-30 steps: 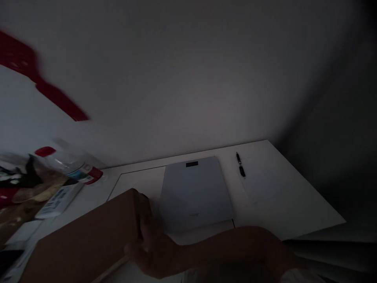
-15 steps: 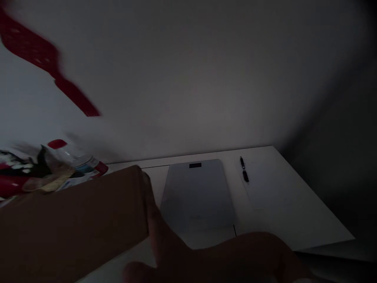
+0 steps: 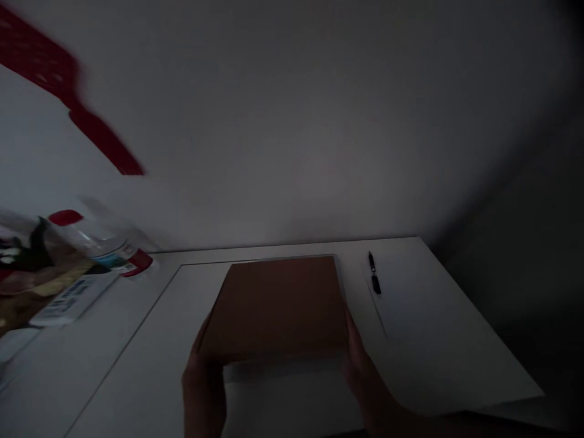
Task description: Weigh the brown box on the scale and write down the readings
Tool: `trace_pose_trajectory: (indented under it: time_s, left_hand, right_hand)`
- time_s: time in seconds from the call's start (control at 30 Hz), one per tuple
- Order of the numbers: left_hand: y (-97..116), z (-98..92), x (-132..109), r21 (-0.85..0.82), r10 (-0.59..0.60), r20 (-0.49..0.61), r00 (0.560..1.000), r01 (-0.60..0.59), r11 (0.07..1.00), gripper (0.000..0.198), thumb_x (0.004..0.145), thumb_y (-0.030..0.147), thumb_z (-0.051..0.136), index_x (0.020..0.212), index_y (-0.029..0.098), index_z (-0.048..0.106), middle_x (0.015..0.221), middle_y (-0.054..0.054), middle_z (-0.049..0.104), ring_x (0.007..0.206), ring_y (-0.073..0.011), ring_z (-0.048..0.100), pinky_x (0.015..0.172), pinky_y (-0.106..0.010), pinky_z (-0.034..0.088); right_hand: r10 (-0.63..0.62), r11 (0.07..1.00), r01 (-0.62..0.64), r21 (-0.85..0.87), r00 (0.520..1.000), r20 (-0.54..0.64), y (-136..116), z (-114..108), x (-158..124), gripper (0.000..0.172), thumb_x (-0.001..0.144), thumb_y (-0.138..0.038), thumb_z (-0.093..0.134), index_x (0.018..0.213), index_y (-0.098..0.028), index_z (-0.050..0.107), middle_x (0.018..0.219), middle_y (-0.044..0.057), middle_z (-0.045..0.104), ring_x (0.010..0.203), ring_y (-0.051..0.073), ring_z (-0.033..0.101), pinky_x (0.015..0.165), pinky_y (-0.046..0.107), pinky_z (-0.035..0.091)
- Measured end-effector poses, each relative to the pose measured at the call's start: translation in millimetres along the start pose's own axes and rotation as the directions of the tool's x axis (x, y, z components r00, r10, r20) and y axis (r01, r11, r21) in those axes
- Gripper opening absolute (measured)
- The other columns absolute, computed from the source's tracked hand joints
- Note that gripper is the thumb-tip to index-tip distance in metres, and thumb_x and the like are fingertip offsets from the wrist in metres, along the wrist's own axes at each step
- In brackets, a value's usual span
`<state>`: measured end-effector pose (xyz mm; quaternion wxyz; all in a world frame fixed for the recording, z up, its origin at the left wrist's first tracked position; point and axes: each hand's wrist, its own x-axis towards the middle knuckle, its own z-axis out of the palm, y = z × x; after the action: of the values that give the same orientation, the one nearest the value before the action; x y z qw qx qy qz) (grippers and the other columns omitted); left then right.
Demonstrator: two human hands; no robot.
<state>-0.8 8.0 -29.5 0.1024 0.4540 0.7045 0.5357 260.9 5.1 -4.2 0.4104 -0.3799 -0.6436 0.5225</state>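
A brown cardboard box (image 3: 283,307) is held between my two hands over a flat grey scale (image 3: 338,274). Only the scale's back and right rim and a strip at its front show, and I cannot tell whether the box touches it. My left hand (image 3: 201,365) grips the box's left side near the front corner. On the opposite side, my right hand (image 3: 358,356) presses against the right edge with its fingers along it. To the right of the scale a black pen (image 3: 375,274) lies on a sheet of white paper (image 3: 415,304).
A clear bottle with a red cap (image 3: 103,243) leans at the back left, beside a wrapped bouquet (image 3: 36,261) and a white labelled box (image 3: 73,298). The white table (image 3: 474,353) meets a wall behind. A red decoration (image 3: 95,128) hangs at upper left.
The box has moved right from the left side of the table to over the scale, covering most of it. My left hand has come into view on its left side.
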Motion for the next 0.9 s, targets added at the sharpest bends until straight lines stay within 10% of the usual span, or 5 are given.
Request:
trace_pose_trajectory:
  time_s: [0.3,0.53,0.67,0.77,0.9]
  left_hand:
    - [-28,15.4,-17,-0.207,-0.089,0.057,0.994,0.099,0.973,0.059,0.08,0.053,0.053,0.126,0.018,0.058,0.123,-0.009,0.062,0.121,-0.0305,0.052,0.107,-0.041,0.039]
    - [-9,2.6,-6,-0.044,-0.092,-0.011,0.996,0.091,0.995,0.048,0.073,0.037,0.047,0.113,0.019,0.065,0.101,-0.007,0.067,0.107,-0.0285,0.058,0.095,-0.04,0.043]
    - [-1,-10.1,4,-0.022,-0.204,-0.241,0.949,0.204,0.979,0.027,0.069,0.036,0.042,0.066,0.017,0.061,0.061,-0.001,0.054,0.063,-0.0166,0.05,0.06,-0.028,0.038]
    - [-8,-9.7,5,-0.19,-0.383,-0.373,0.845,0.335,0.923,0.033,0.07,0.04,0.052,0.049,0.018,0.039,0.048,0.003,0.032,0.05,-0.0104,0.03,0.047,-0.026,0.023]
    - [-17,-3.4,0,-0.335,-0.463,-0.404,0.789,0.343,0.877,0.044,0.068,0.046,0.061,0.05,0.02,0.031,0.051,0.004,0.029,0.05,-0.0087,0.026,0.044,-0.025,0.02]
  right_hand:
    - [-0.002,1.0,0.002,-0.005,1.0,-0.01,52,-5,-15,0.083,0.09,-0.064,0.038,0.154,-0.033,-0.005,0.162,-0.002,0.013,0.147,0.025,0.015,0.118,0.046,0.023]
    - [0.057,0.998,-0.058,0.002,0.975,-0.213,35,-22,-2,0.07,0.092,-0.057,0.041,0.153,-0.031,0.018,0.156,0.008,0.029,0.141,0.024,0.032,0.111,0.044,0.034]
    - [-0.033,0.997,0.001,-0.078,0.913,-0.406,20,-68,28,0.04,0.091,-0.057,0.044,0.097,-0.023,0.064,0.086,0.007,0.065,0.076,0.018,0.06,0.068,0.03,0.049]
    - [0.053,0.983,-0.119,-0.137,0.91,-0.412,23,-98,54,0.051,0.089,-0.057,0.045,0.055,-0.02,0.05,0.049,-0.002,0.043,0.047,0.011,0.04,0.048,0.025,0.034]
    - [0.148,0.966,-0.236,-0.106,0.841,-0.52,48,-111,75,0.051,0.082,-0.06,0.048,0.049,-0.022,0.035,0.045,-0.005,0.031,0.045,0.009,0.03,0.046,0.025,0.025]
